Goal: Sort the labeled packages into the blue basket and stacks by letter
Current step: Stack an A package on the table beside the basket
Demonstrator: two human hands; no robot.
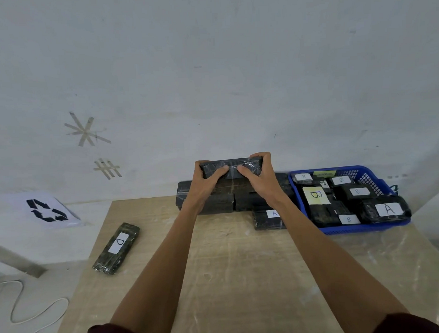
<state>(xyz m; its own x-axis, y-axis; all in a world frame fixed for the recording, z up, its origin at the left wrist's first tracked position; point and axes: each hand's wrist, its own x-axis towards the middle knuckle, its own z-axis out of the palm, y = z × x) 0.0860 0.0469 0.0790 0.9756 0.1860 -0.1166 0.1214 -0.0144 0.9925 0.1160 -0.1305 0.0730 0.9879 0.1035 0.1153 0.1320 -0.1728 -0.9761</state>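
Black wrapped package (230,168), long axis left to right, is clasped at its ends by left hand (207,185) and right hand (260,180) above the stack (209,202) at the tabletop's (229,278) far edge; the blue basket (365,228) lies nearer the right hand.

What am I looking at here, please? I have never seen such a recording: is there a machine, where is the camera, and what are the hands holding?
There is no machine. A person wears one wide-angle camera on the head, so you look down along both arms. The left hand and right hand grip one black wrapped package by its ends, fingers curled over it, above a stack of similar packages; its label is not visible. On the table lie a package marked D and a package marked A. The blue basket holds packages marked A and B.
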